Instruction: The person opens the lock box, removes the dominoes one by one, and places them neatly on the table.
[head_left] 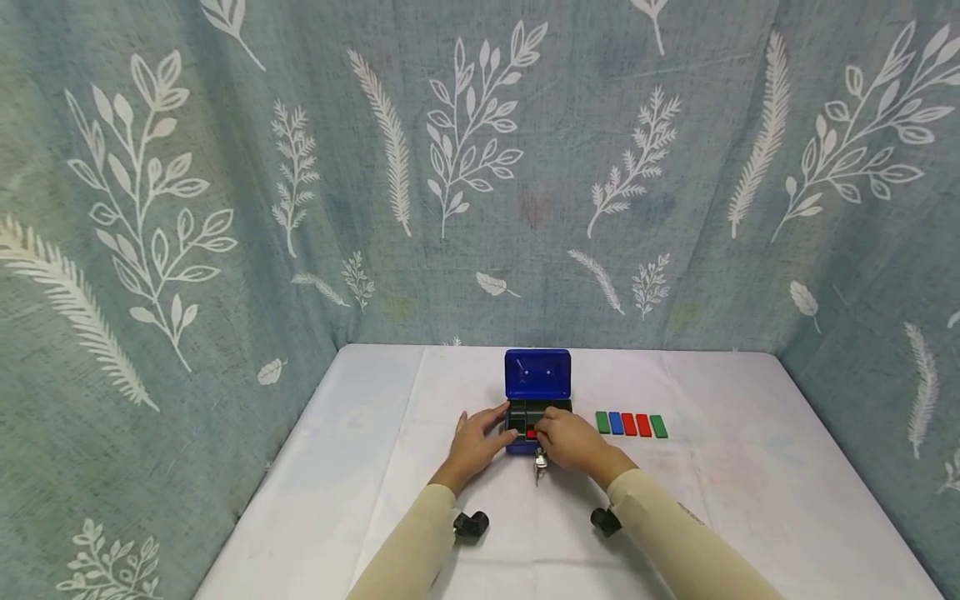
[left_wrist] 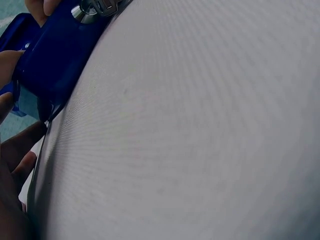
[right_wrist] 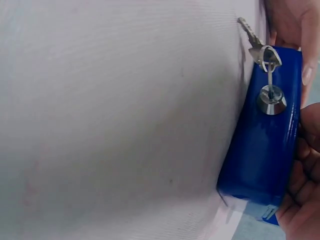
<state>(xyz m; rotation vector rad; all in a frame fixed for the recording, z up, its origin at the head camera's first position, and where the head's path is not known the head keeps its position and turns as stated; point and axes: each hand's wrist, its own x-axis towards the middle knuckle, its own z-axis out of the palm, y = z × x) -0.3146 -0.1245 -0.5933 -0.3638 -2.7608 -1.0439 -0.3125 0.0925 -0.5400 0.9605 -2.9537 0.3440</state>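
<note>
A blue cash box point(head_left: 537, 375) with its lid raised stands on the white-covered table, a black compartment tray point(head_left: 517, 414) inside it. My left hand point(head_left: 472, 446) holds the box's left side, thumb over the front rim and fingers along the outer wall. Over the tray's front part, my right hand point(head_left: 573, 439) has its fingers curled down at a small red block point(head_left: 532, 434), which it appears to pinch; the fingertips partly cover it. Keys point(right_wrist: 265, 56) hang from the round lock point(right_wrist: 271, 101) on the box's front.
To the right of the box lies a row of flat blocks: a green block point(head_left: 602, 422), a blue block point(head_left: 617, 423), two red blocks point(head_left: 629, 425) and another green block point(head_left: 658, 426). A patterned curtain point(head_left: 480, 208) surrounds the table point(head_left: 720, 517) at back and sides.
</note>
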